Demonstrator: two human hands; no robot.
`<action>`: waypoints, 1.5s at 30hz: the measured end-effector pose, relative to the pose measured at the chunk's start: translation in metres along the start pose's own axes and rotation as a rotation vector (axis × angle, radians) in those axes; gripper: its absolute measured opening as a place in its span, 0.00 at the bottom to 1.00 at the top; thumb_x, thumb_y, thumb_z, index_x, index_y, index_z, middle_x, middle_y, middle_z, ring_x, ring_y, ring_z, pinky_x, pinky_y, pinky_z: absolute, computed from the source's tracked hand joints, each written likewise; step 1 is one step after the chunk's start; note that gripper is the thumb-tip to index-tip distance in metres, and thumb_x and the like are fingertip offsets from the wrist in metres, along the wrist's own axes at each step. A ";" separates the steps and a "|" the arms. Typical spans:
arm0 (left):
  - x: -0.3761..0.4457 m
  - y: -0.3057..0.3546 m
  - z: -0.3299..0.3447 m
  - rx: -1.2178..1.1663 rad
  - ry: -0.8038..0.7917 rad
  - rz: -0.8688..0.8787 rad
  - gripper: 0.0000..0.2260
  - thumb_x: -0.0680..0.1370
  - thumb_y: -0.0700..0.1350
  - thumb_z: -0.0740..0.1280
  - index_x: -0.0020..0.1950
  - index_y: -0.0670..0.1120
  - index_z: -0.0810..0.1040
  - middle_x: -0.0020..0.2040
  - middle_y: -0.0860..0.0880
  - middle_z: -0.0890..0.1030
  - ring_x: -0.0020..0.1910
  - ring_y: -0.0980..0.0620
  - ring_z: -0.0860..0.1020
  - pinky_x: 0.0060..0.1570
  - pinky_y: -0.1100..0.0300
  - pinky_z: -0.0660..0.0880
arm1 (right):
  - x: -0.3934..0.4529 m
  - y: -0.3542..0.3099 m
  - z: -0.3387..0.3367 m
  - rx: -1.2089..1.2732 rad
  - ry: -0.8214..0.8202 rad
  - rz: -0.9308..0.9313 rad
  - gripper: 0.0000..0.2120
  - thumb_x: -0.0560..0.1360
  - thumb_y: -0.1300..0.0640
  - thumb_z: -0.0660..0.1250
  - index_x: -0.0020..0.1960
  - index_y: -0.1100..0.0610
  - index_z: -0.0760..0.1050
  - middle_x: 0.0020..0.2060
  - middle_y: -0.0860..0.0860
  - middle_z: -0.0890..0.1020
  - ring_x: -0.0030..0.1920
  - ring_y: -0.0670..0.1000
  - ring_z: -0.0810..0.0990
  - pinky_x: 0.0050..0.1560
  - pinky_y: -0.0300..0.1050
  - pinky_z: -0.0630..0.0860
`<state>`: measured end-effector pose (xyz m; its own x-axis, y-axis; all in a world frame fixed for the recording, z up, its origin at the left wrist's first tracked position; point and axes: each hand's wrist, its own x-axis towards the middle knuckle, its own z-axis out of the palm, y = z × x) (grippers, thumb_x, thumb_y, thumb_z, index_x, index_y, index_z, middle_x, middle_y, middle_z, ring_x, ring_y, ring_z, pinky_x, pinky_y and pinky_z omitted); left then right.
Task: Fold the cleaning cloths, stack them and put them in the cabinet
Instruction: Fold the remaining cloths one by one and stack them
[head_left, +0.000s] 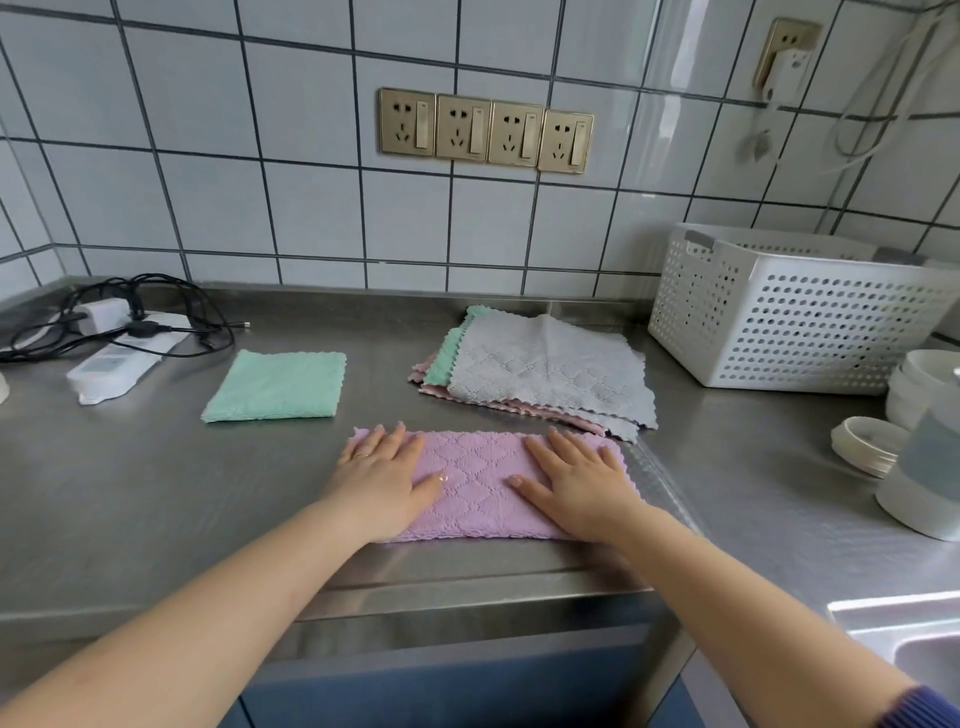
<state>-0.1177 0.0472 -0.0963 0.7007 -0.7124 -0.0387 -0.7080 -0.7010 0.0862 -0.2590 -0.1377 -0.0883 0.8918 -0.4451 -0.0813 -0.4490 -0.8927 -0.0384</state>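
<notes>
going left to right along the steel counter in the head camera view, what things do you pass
White power strip with black cables → folded square mint-green cloth → pink quilted cloth pressed flat under the left hand and the right hand → white perforated plastic basket → stacked white bowls.

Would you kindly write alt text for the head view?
Both hands, left hand and right hand, press flat on a half-folded pink cloth on a steel counter; a folded green cloth and an unfolded pile lie behind.

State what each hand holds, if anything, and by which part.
Nothing is gripped. The left hand and right hand lie flat, pressing the pink cloth near its two ends.
</notes>
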 end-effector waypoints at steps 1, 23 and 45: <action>-0.001 -0.001 -0.001 -0.009 -0.004 -0.014 0.30 0.79 0.63 0.47 0.77 0.51 0.48 0.78 0.49 0.45 0.77 0.49 0.45 0.75 0.51 0.42 | 0.000 0.005 -0.001 -0.006 -0.006 0.010 0.39 0.71 0.27 0.38 0.77 0.45 0.46 0.78 0.50 0.49 0.77 0.51 0.46 0.75 0.58 0.44; -0.005 0.002 -0.002 -0.035 0.008 -0.057 0.30 0.79 0.63 0.47 0.77 0.51 0.47 0.78 0.50 0.46 0.77 0.49 0.44 0.75 0.47 0.42 | 0.007 0.057 -0.016 0.579 0.509 0.295 0.06 0.75 0.53 0.66 0.49 0.55 0.74 0.42 0.48 0.78 0.47 0.53 0.76 0.42 0.44 0.69; -0.005 0.002 0.000 -0.056 0.018 -0.061 0.30 0.78 0.64 0.47 0.77 0.52 0.48 0.78 0.51 0.46 0.77 0.50 0.44 0.74 0.44 0.43 | 0.017 0.052 -0.023 0.628 0.301 0.236 0.08 0.79 0.50 0.60 0.51 0.55 0.69 0.42 0.52 0.77 0.40 0.54 0.74 0.39 0.45 0.67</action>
<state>-0.1219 0.0493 -0.0955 0.7439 -0.6677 -0.0278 -0.6585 -0.7395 0.1401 -0.2660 -0.1929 -0.0690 0.7036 -0.7012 0.1153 -0.4975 -0.6020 -0.6246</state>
